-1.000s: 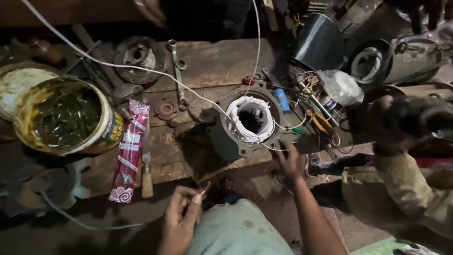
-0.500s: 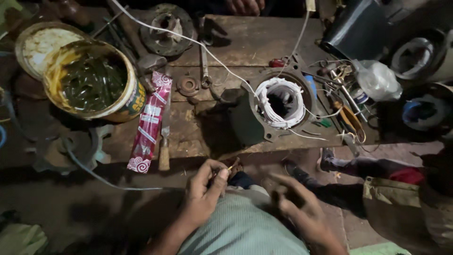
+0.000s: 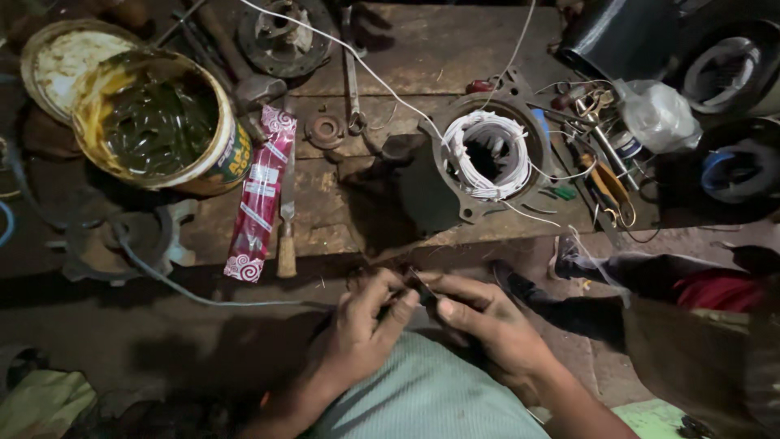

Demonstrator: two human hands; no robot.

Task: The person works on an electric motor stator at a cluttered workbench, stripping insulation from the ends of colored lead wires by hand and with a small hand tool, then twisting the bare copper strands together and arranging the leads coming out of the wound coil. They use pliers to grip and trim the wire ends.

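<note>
Both hands meet at 6 o'clock, just below the workbench (image 3: 455, 49) edge. The left hand (image 3: 366, 325) and right hand (image 3: 487, 321) have fingertips pinched together on a small dark piece (image 3: 418, 286), seemingly thin wire or a strip; too small to identify. By judgement it is light, pliable and easily dropped, best held by fingertip pinch near its ends. The motor stator (image 3: 487, 154) with white windings sits at 1 o'clock, the grease tin (image 3: 154, 122) at 10 o'clock. Against half a second ago, the right hand has closed in to join the left.
</note>
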